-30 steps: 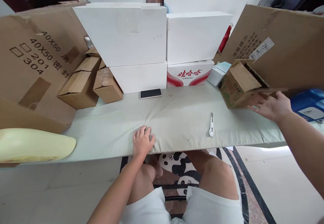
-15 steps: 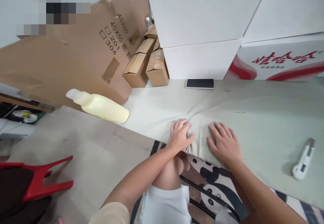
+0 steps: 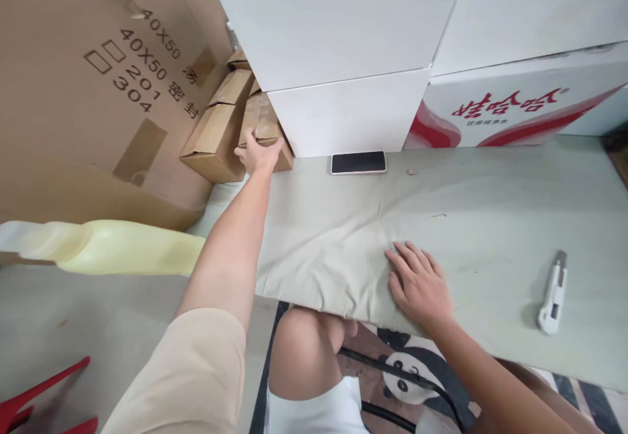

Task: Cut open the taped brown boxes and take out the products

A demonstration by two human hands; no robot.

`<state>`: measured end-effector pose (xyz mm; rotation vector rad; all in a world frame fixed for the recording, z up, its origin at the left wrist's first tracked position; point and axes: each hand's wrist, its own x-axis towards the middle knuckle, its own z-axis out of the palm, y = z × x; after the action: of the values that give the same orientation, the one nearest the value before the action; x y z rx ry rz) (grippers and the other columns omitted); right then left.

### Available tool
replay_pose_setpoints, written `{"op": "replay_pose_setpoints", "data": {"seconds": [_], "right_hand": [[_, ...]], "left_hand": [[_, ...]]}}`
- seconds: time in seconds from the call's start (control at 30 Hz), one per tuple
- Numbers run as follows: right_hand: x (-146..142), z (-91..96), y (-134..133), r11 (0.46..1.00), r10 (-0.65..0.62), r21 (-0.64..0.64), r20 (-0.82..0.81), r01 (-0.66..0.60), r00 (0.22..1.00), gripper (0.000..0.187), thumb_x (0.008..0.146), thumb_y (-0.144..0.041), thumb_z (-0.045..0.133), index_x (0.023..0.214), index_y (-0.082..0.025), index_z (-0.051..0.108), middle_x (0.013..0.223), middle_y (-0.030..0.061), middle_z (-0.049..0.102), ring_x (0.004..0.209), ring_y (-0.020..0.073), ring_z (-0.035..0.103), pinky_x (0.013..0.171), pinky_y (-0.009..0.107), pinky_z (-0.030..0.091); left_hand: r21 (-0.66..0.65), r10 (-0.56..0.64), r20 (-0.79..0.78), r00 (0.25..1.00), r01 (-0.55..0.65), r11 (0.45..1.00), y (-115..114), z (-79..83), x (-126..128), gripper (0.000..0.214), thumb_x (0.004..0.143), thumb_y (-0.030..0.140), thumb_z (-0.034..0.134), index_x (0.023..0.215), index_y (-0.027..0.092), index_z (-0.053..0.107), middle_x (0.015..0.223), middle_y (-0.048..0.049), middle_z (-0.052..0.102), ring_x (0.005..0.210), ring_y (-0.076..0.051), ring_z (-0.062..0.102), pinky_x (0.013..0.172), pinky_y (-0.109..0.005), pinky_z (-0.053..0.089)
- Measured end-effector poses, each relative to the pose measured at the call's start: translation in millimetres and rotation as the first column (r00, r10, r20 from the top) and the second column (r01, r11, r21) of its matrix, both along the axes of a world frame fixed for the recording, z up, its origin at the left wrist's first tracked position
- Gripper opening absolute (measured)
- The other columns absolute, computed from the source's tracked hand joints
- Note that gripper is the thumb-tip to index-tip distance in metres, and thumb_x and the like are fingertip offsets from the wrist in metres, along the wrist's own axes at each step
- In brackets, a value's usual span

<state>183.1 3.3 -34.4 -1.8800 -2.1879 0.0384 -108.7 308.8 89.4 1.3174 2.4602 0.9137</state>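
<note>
My left hand [image 3: 258,152] reaches far forward and closes over the front of a small brown cardboard box [image 3: 265,123] that stands against the white boxes. A second small cardboard box [image 3: 216,134] lies just left of it. My right hand [image 3: 422,285] rests flat, fingers spread, on the pale green cloth [image 3: 466,224] near the table's front edge. A white utility knife [image 3: 553,292] lies on the cloth to the right of that hand.
Stacked white boxes [image 3: 343,35] and a red-and-white carton [image 3: 515,110] wall off the back. A black phone [image 3: 358,162] lies at their foot. A big cardboard sheet [image 3: 88,87] leans at the left, with a pale yellow bottle [image 3: 108,247] in front. Red chair [image 3: 44,401] below.
My left hand left the cloth's front edge and stretched forward to the small cardboard box. My right hand stayed flat on the cloth. The view swung slightly right.
</note>
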Motion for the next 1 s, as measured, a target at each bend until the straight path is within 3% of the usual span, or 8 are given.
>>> {"op": "replay_pose_setpoints", "data": {"seconds": [0.17, 0.4, 0.6, 0.7, 0.83, 0.9, 1.0], "right_hand": [[0, 1.8, 1, 1.0, -0.015, -0.025, -0.041, 0.014, 0.999, 0.044, 0.099, -0.029, 0.043, 0.134, -0.023, 0.067, 0.148, 0.0076, 0.061, 0.143, 0.0301, 0.05, 0.119, 0.048, 0.034], [-3, 15.0, 5, 0.994, -0.025, -0.112, -0.175, 0.006, 0.984, 0.046, 0.098, -0.029, 0.042, 0.137, -0.018, 0.064, 0.155, 0.0115, 0.054, 0.148, 0.0302, 0.042, 0.122, 0.048, 0.027], [11, 20.4, -9, 0.989, -0.095, -0.135, -0.238, 0.064, 0.967, 0.046, 0.098, -0.027, 0.042, 0.137, -0.021, 0.064, 0.155, 0.0079, 0.054, 0.148, 0.0247, 0.042, 0.126, 0.046, 0.022], [47, 28.7, -22, 0.96, -0.268, -0.148, -0.242, 0.237, 0.933, 0.051, 0.097, -0.026, 0.041, 0.143, -0.018, 0.06, 0.161, 0.0147, 0.045, 0.152, 0.0314, 0.035, 0.126, 0.058, 0.015], [125, 36.3, -48, 0.81, -0.584, -0.215, -0.214, 0.546, 0.783, 0.062, 0.095, -0.031, 0.045, 0.155, -0.016, 0.047, 0.17, 0.0212, 0.025, 0.157, 0.0388, 0.022, 0.122, 0.065, 0.017], [160, 36.6, -66, 0.771, -0.636, -0.257, -0.251, 0.583, 0.73, 0.059, 0.093, -0.032, 0.046, 0.15, -0.017, 0.052, 0.167, 0.0207, 0.032, 0.155, 0.0386, 0.026, 0.122, 0.063, 0.019], [195, 37.1, -91, 0.767, -0.642, -0.322, -0.408, 0.556, 0.65, 0.047, 0.085, -0.025, 0.052, 0.128, -0.015, 0.068, 0.151, 0.0218, 0.052, 0.146, 0.0383, 0.04, 0.121, 0.06, 0.025]], "left_hand": [[0.064, -0.018, 0.033, 0.999, 0.016, 0.998, -47, -3.5, -4, 0.079, 0.076, 0.039, 0.079, 0.147, 0.031, 0.045, 0.138, -0.0122, 0.042, 0.134, -0.031, 0.051, 0.115, -0.046, 0.045], [0.1, -0.09, -0.046, 0.995, 0.094, 0.991, -164, -2.1, -29, 0.078, 0.073, 0.036, 0.081, 0.144, 0.022, 0.05, 0.13, -0.0139, 0.05, 0.138, -0.033, 0.045, 0.119, -0.046, 0.041], [0.078, -0.301, -0.098, 0.948, 0.309, 0.948, -246, -13.3, -16, 0.078, 0.073, 0.039, 0.078, 0.143, 0.02, 0.049, 0.123, -0.0132, 0.054, 0.131, -0.033, 0.05, 0.114, -0.05, 0.046], [0.05, -0.488, -0.062, 0.87, 0.491, 0.87, -274, -20.2, -8, 0.08, 0.069, 0.036, 0.08, 0.142, 0.022, 0.05, 0.126, -0.0123, 0.051, 0.122, -0.03, 0.057, 0.109, -0.048, 0.051], [0.074, -0.677, 0.026, 0.735, 0.674, 0.735, -291, -28.8, 16, 0.081, 0.063, 0.031, 0.081, 0.138, 0.024, 0.053, 0.127, -0.0102, 0.048, 0.123, -0.029, 0.059, 0.101, -0.045, 0.058], [0.077, -0.725, 0.077, 0.684, 0.721, 0.689, -292, -31.2, 31, 0.081, 0.062, 0.03, 0.083, 0.137, 0.025, 0.053, 0.128, -0.0093, 0.046, 0.125, -0.028, 0.058, 0.102, -0.044, 0.058], [0.05, -0.799, 0.14, 0.585, 0.802, 0.596, -289, -31.1, 53, 0.085, 0.062, 0.027, 0.083, 0.14, 0.025, 0.051, 0.132, -0.0092, 0.043, 0.129, -0.027, 0.055, 0.109, -0.044, 0.053]]}}
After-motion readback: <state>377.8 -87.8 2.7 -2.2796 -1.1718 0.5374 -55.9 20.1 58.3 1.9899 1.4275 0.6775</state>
